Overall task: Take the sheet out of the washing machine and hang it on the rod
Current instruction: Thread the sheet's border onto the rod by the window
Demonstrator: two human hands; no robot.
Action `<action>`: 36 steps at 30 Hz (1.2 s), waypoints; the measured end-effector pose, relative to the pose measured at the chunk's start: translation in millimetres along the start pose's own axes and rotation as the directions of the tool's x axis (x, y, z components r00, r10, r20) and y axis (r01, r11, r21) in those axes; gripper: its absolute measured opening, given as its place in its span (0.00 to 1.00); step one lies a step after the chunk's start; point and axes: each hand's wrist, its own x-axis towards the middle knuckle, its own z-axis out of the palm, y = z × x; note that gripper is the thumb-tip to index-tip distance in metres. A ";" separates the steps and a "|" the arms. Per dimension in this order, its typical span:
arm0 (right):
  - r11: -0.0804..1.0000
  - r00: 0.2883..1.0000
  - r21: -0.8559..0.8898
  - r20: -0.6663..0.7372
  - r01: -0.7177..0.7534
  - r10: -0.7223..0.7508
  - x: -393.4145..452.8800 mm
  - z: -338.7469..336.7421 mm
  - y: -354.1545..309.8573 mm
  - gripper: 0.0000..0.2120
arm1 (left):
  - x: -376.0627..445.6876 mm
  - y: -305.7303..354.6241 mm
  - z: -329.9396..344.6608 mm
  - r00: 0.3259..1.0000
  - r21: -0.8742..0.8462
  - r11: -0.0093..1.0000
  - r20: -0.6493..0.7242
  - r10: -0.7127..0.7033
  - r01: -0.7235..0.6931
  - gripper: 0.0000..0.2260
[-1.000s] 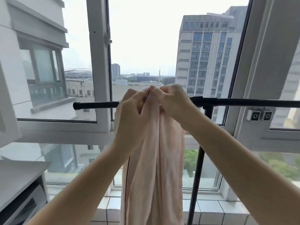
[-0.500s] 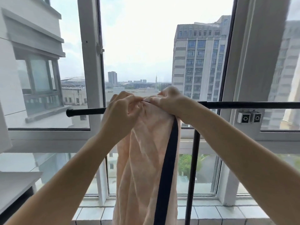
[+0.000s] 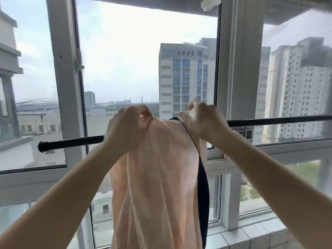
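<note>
Drawn apart since half a second ago; left hand [image 3: 131, 123] pinching sheet [image 3: 158, 177] top at frame centre, right hand [image 3: 203, 121] loosened, fingers half spread beside dark trim [image 3: 202, 186]; spreading fabric along rod [image 3: 71, 142], draped mid-frame for even drying.

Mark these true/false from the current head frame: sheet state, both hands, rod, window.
1. The pink sheet is draped over the black rod. True.
2. The left hand pinches the sheet's top edge. True.
3. The right hand is clenched in a fist around the rod. False: its fingers are spread loosely at the sheet's dark trim.
4. The sheet is plain white. False: pink with a dark edge band.
5. Tall buildings show through the window. True.
</note>
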 end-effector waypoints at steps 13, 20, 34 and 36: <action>0.998 0.981 0.049 -0.187 -0.042 0.050 6.7 -25.4 -1.0 0.05 | 74.0 17.4 32.7 0.960 -0.124 0.979 0.211 0.184 -0.160 0.03; 0.980 0.969 0.038 -0.148 -0.193 0.197 -32.1 20.6 -5.1 0.16 | 63.9 1.0 30.9 0.907 -0.151 0.962 0.328 0.265 -0.226 0.07; 0.930 0.900 0.202 -0.257 -0.307 0.353 -45.0 19.1 -48.9 0.11 | 47.3 -23.1 1.9 0.875 -0.240 0.933 0.344 0.339 -0.267 0.13; 0.924 0.904 0.235 -0.239 -0.301 0.355 -45.5 15.7 -58.6 0.15 | 40.5 -24.8 -5.0 0.867 -0.258 0.922 0.339 0.365 -0.288 0.11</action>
